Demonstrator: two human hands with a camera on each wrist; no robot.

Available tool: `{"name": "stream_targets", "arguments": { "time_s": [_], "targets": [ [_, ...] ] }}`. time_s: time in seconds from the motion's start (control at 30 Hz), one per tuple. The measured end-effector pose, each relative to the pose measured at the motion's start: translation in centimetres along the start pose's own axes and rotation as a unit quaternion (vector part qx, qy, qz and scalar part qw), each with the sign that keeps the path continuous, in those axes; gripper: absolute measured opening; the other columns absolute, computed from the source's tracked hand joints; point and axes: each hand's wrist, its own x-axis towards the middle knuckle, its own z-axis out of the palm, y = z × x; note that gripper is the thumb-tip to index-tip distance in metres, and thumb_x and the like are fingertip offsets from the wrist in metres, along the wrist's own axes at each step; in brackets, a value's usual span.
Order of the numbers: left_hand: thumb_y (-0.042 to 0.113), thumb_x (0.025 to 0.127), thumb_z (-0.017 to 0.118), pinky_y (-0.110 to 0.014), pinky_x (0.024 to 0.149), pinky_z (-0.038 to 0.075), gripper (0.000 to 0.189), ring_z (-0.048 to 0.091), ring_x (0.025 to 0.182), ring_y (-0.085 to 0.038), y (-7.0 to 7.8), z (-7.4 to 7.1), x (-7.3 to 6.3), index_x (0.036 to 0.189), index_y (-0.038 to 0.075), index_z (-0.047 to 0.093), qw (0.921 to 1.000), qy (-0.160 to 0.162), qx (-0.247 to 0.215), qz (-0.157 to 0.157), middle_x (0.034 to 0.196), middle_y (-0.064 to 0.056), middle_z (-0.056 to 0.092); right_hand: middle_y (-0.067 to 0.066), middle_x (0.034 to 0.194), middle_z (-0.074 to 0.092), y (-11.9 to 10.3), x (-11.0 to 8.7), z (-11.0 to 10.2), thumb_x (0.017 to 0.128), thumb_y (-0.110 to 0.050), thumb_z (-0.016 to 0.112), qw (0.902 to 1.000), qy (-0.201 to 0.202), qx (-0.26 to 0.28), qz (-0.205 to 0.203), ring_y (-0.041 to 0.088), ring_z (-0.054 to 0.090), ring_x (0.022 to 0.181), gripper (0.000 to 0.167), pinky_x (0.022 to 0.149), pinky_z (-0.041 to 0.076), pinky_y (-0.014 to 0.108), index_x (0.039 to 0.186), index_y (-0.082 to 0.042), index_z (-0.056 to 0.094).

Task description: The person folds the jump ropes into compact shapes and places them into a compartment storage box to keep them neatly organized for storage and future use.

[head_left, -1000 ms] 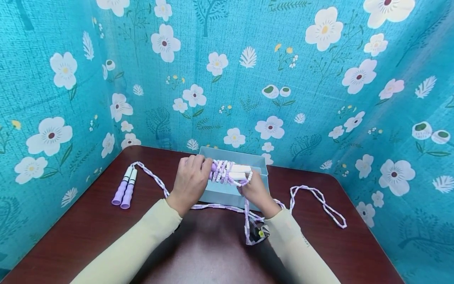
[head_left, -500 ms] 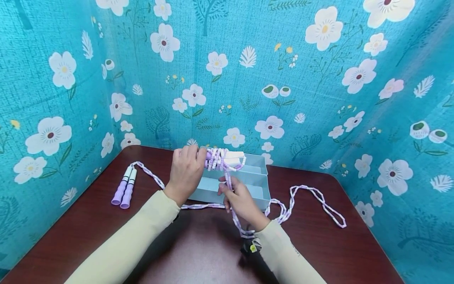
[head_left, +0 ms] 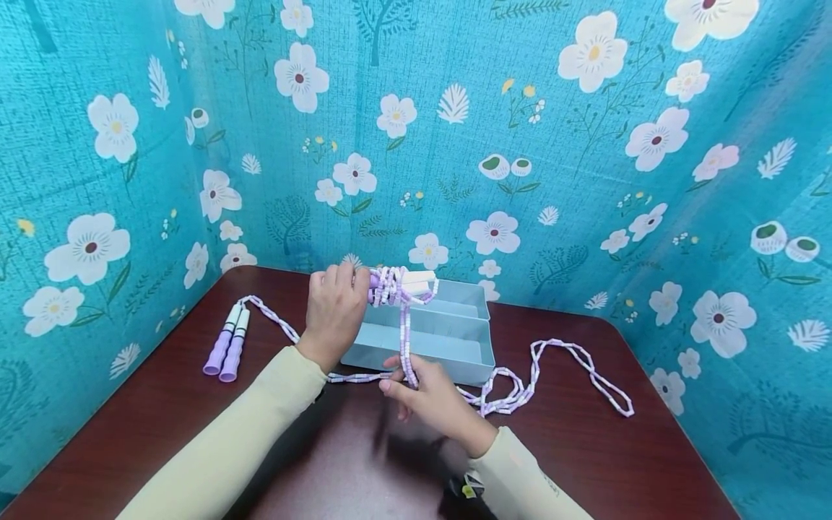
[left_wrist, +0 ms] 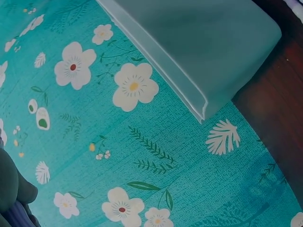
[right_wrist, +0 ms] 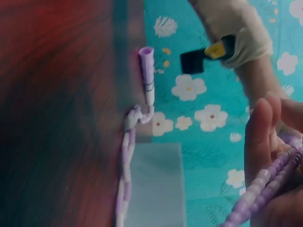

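Observation:
My left hand (head_left: pixel 336 307) grips the purple handles of a beaded jump rope, raised over the near side of a box. Several turns of white-and-purple beaded rope (head_left: pixel 388 285) are wound around these handles, and their white ends (head_left: pixel 419 282) stick out to the right. A doubled strand (head_left: pixel 406 336) hangs from the winding down to my right hand (head_left: pixel 432 397), which holds it loosely between thumb and fingers. In the right wrist view, the strand (right_wrist: pixel 262 187) crosses the fingers. Only part of the left hand (left_wrist: pixel 14 189) shows at the left wrist view's edge.
A pale blue box (head_left: pixel 455 357) with two compartments stands at the back middle. Left of it lie two purple-and-white jump rope handles (head_left: pixel 226 347) on the dark red table (head_left: pixel 351 462). Beaded rope (head_left: pixel 591 372) trails in front of the box to the right. Flowered curtain (head_left: pixel 416 180) surrounds the table.
My right hand has come from beside the white handle ends down and toward me, drawing the doubled strand straight. The left hand has moved slightly up and left with the wound handles.

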Motion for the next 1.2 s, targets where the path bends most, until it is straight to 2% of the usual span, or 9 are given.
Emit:
{"name": "stream_targets", "arguments": {
  "time_s": [0.2, 0.33, 0.47, 0.57, 0.77, 0.9, 0.97, 1.07, 1.2],
  "targets": [
    [0.004, 0.093, 0.056, -0.04, 0.057, 0.038, 0.009, 0.049, 0.067, -0.029, -0.1, 0.2, -0.1, 0.101, 0.0, 0.06, 0.9998, 0.002, 0.013, -0.012, 0.079, -0.014, 0.05, 0.006, 0.073, 0.069, -1.5, -1.4, 0.2, 0.088, -0.023, 0.073, 0.9994, -0.004, -0.033, 0.013, 0.017, 0.065, 0.052, 0.028, 0.049, 0.053, 0.037, 0.109, -0.008, 0.063],
    [0.004, 0.092, 0.058, -0.04, 0.057, 0.038, 0.011, 0.048, 0.066, -0.029, -0.2, 0.1, -0.2, 0.102, -0.001, 0.06, 0.9996, -0.009, 0.022, -0.017, 0.078, -0.014, 0.049, -0.002, 0.071, 0.069, -2.5, -2.4, 0.3, 0.085, -0.023, 0.076, 0.997, -0.007, -0.071, 0.029, 0.013, 0.065, 0.052, 0.028, 0.048, 0.052, 0.03, 0.108, -0.011, 0.064],
    [0.006, 0.092, 0.06, -0.04, 0.057, 0.038, 0.014, 0.048, 0.067, -0.029, -0.2, 0.0, -0.2, 0.104, -0.001, 0.06, 0.9991, -0.02, 0.03, -0.023, 0.077, -0.015, 0.05, -0.013, 0.068, 0.065, -3.8, -3.1, -0.2, 0.085, -0.025, 0.076, 0.9898, 0.006, -0.142, 0.002, 0.003, 0.063, 0.053, 0.023, 0.05, 0.05, 0.026, 0.103, -0.014, 0.067],
    [0.006, 0.092, 0.06, -0.04, 0.056, 0.037, 0.011, 0.048, 0.066, -0.028, -0.2, 0.0, -0.4, 0.101, 0.0, 0.06, 0.9991, -0.026, 0.029, -0.019, 0.076, -0.014, 0.049, -0.018, 0.065, 0.058, -4.9, -3.4, -0.9, 0.084, -0.025, 0.077, 0.975, 0.042, -0.209, -0.064, -0.003, 0.054, 0.053, 0.018, 0.049, 0.045, 0.022, 0.097, -0.016, 0.069],
    [0.005, 0.092, 0.057, -0.04, 0.056, 0.038, 0.007, 0.049, 0.067, -0.029, 0.4, 0.3, -0.9, 0.098, 0.002, 0.059, 0.9995, -0.025, 0.019, 0.001, 0.075, -0.013, 0.049, -0.016, 0.06, 0.046, -7.0, -2.8, -3.1, 0.081, -0.018, 0.08, 0.9273, 0.134, -0.279, -0.211, -0.003, 0.038, 0.051, 0.013, 0.045, 0.032, 0.014, 0.083, -0.014, 0.067],
    [0.006, 0.092, 0.056, -0.041, 0.057, 0.037, 0.004, 0.05, 0.067, -0.029, 0.9, 0.4, -1.3, 0.095, 0.003, 0.057, 0.9995, -0.021, 0.012, 0.018, 0.075, -0.013, 0.049, -0.014, 0.057, 0.04, -8.4, -2.2, -4.6, 0.082, -0.013, 0.078, 0.9042, 0.173, -0.304, -0.245, -0.001, 0.034, 0.049, 0.016, 0.043, 0.028, 0.016, 0.075, -0.013, 0.064],
    [0.005, 0.093, 0.054, -0.04, 0.056, 0.036, 0.002, 0.049, 0.065, -0.028, 1.2, 0.4, -1.5, 0.092, 0.003, 0.056, 0.9996, -0.015, 0.006, 0.024, 0.073, -0.012, 0.047, -0.013, 0.056, 0.038, -8.9, -2.0, -5.3, 0.083, -0.014, 0.077, 0.9015, 0.181, -0.31, -0.242, 0.0, 0.033, 0.049, 0.022, 0.042, 0.028, 0.018, 0.071, -0.015, 0.059],
    [0.003, 0.093, 0.052, -0.041, 0.056, 0.036, 0.004, 0.048, 0.064, -0.029, 1.6, 0.3, -1.7, 0.09, 0.004, 0.055, 0.9996, -0.009, 0.0, 0.026, 0.072, -0.012, 0.046, -0.012, 0.056, 0.036, -9.4, -1.5, -6.2, 0.085, -0.018, 0.076, 0.9039, 0.183, -0.314, -0.226, 0.002, 0.033, 0.048, 0.029, 0.042, 0.029, 0.021, 0.069, -0.016, 0.052],
    [0.007, 0.089, 0.061, -0.041, 0.059, 0.039, 0.007, 0.051, 0.067, -0.029, 2.0, 0.2, -2.0, 0.094, 0.005, 0.057, 0.9991, -0.017, 0.008, 0.039, 0.074, -0.012, 0.049, -0.012, 0.054, 0.042, -9.7, -0.6, -7.3, 0.089, -0.022, 0.073, 0.9152, 0.176, -0.301, -0.202, 0.001, 0.041, 0.045, 0.025, 0.041, 0.036, 0.023, 0.074, -0.016, 0.054]
  ]
}}
